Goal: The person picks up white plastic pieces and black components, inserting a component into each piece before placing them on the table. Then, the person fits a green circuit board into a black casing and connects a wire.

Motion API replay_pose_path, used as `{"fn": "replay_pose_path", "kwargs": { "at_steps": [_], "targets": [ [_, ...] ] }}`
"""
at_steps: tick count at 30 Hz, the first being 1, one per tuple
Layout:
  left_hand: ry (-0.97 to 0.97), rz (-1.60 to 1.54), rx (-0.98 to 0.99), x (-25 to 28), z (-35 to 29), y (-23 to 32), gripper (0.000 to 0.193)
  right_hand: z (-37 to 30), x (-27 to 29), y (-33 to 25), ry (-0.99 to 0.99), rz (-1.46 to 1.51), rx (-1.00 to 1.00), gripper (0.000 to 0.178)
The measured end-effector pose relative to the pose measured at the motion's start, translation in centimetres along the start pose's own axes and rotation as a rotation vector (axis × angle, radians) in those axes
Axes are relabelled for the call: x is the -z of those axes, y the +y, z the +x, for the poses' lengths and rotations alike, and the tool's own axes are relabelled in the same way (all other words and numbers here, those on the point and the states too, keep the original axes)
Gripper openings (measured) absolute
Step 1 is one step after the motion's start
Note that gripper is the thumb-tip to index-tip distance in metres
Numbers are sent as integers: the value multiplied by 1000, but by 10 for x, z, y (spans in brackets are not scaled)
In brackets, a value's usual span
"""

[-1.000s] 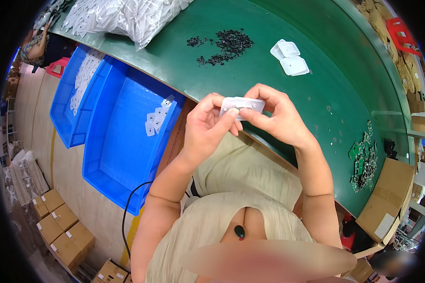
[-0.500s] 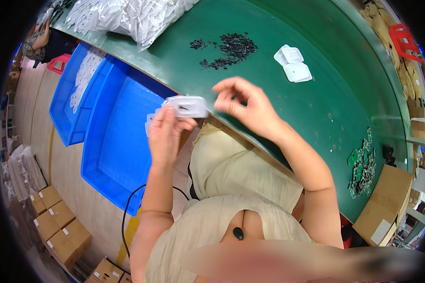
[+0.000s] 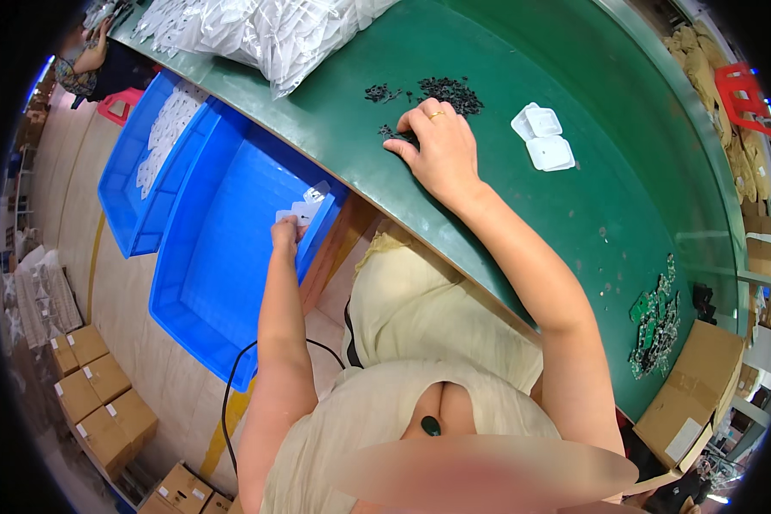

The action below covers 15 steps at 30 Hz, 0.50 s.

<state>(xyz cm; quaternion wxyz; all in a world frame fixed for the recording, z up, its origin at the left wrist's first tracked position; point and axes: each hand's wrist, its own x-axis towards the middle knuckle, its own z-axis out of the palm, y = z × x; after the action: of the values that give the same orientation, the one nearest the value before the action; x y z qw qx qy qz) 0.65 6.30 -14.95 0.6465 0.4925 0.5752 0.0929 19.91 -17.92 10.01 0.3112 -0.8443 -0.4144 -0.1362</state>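
Note:
My left hand [image 3: 286, 231] is down inside the long blue bin [image 3: 218, 231], near its right wall. Its fingers are closed on a white plastic cover [image 3: 298, 213] with a small dark mark in it. Other clear-white pieces [image 3: 318, 192] lie just beyond, against the bin's wall. On the green table, my right hand [image 3: 444, 154] reaches to the near side of a pile of small black parts [image 3: 454, 92]. Thumb and fingers are apart, with loose black parts by the fingertips; a ring is on one finger. Whether any part is between the fingers is partly hidden.
White plastic covers [image 3: 550, 152] lie to the right of the black parts. A big clear bag of white pieces [image 3: 270, 38] rests at the table's far left. Green circuit boards [image 3: 655, 330] and a cardboard box [image 3: 694, 390] are at right. A second blue bin [image 3: 128, 201] holds white pieces.
My left hand has lowered the white cover from above the table's edge into the blue bin. My right hand has moved forward to the black parts.

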Motion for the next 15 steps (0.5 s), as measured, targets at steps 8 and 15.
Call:
{"fn": "replay_pose_path", "kwargs": {
  "at_steps": [8,15],
  "targets": [
    [33,199,65,21,32,-21,20,5,-12,-4,82,-51,107,13],
    [678,628,-738,-3,-32,56,34,-3,0,10,210,-39,175,16]
  ]
}}
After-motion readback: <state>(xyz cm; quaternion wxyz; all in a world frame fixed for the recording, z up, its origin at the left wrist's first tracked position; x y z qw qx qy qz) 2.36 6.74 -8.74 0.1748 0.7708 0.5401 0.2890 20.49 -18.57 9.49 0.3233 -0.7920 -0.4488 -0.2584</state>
